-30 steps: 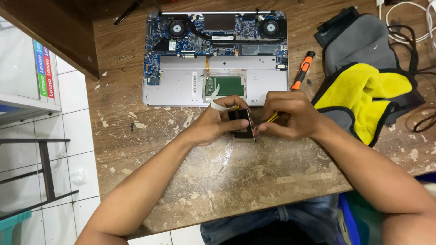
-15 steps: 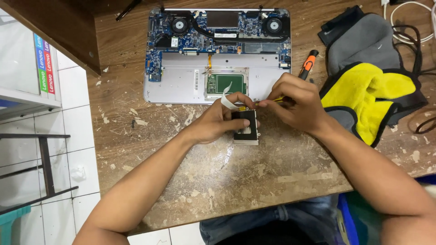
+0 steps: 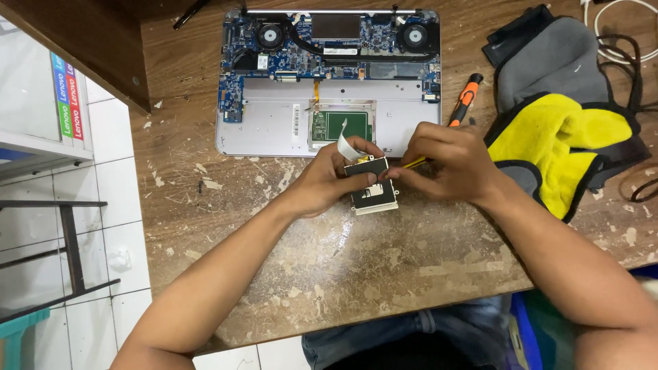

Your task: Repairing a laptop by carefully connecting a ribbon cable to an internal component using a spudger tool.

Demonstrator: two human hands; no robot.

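The worktop (image 3: 343, 274) is worn wood, its finish flaked into pale patches, and it stands over a white tiled floor (image 3: 103, 226) seen at the left edge. A dark metal frame (image 3: 68, 247) rises beside it, and a white shelf (image 3: 41, 147) holds a few coloured boxes.

At the far side of the worktop lies an opened laptop (image 3: 329, 82), its bottom cover off, showing the blue circuit board and two fans. Right of it rests a grey and yellow cloth (image 3: 555, 130), with cables at the corner.

The left hand (image 3: 329, 179) has its grip closed around a small flat black drive (image 3: 373, 188) with a white ribbon cable (image 3: 346, 140) curling up from its top edge; the drive sits just in front of the laptop, at or just above the wood. The right hand (image 3: 445, 161) pinches the drive's right edge while its grip also clasps a screwdriver (image 3: 462, 106), whose orange and black handle sticks out beyond the knuckles.
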